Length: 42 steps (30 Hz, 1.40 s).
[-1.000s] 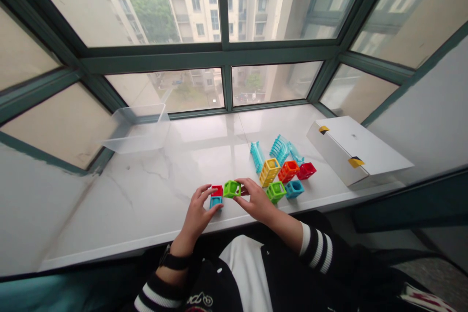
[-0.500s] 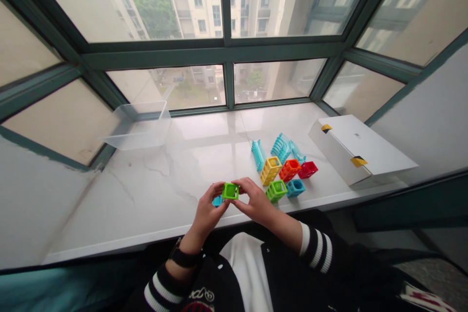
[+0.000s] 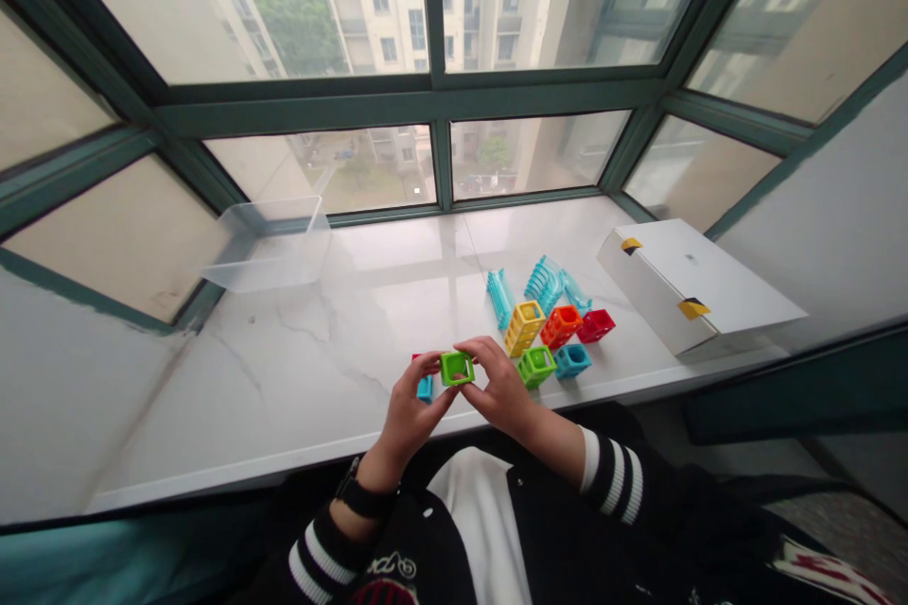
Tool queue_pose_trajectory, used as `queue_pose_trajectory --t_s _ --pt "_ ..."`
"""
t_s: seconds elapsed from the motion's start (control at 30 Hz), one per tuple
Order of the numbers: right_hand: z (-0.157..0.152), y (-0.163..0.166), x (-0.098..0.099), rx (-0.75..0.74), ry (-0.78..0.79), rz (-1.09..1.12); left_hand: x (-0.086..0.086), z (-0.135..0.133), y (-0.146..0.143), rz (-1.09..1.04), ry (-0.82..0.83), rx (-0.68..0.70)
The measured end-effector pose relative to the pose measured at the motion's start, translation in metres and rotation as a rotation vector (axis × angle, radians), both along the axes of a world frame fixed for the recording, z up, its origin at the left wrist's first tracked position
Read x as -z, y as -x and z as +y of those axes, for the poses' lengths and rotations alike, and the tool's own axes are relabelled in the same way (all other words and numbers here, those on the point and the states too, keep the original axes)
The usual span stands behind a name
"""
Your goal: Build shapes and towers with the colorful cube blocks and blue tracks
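Note:
Between my two hands I hold a green hollow toy block [image 3: 457, 369] with its open end toward me. My left hand [image 3: 410, 406] grips its left side, thumb below and fingers above. From the right, my right hand [image 3: 500, 388] pinches the other side. A blue block [image 3: 425, 388] shows behind my left fingers, with a bit of red above it; the rest is hidden. Close by on the right stand another green block [image 3: 536, 366], a blue block [image 3: 572, 360], a yellow block stack [image 3: 525, 328], an orange block [image 3: 561, 327] and a red block [image 3: 596, 325].
Clear blue track pieces [image 3: 545, 282] lie behind the blocks. A white box [image 3: 699, 284] with yellow-black tabs stands at the right. At the back left is a transparent plastic bin [image 3: 273, 250]. The white marble sill [image 3: 284, 369] ends at the windows and at its front edge.
Both hands have shifted the green block slightly to the right. More of the blue block and a bit of red now show by my left fingers.

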State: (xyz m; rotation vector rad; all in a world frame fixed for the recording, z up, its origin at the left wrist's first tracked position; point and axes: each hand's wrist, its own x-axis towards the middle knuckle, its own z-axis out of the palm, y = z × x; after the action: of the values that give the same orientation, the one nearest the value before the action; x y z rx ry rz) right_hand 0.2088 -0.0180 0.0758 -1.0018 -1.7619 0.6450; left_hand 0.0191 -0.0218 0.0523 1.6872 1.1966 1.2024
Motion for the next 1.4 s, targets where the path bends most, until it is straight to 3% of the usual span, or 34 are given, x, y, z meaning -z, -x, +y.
queue_pose_trajectory --t_s 0.3,0.47,0.6,0.77,0.97,1.4 --pt "-0.001 -0.029 -0.016 -0.070 -0.030 -0.127 -0.008 0.004 -0.004 0.003 -0.018 -0.007" --pt "-0.002 -0.068 -0.028 -0.095 0.060 -0.193 -0.021 0.010 -0.029 0.005 -0.086 0.080" --pt "-0.004 -0.101 -0.032 -0.011 0.101 -0.236 -0.024 0.019 -0.057 -0.010 -0.125 0.180" --pt "-0.010 -0.140 -0.028 0.115 0.152 -0.204 -0.011 0.029 -0.086 0.040 -0.088 0.315" --pt "-0.018 -0.173 -0.012 0.257 0.166 -0.140 0.014 0.034 -0.108 0.164 -0.062 0.332" --pt "-0.015 -0.174 0.008 0.207 0.217 -0.146 0.030 0.035 -0.118 0.144 0.008 0.335"
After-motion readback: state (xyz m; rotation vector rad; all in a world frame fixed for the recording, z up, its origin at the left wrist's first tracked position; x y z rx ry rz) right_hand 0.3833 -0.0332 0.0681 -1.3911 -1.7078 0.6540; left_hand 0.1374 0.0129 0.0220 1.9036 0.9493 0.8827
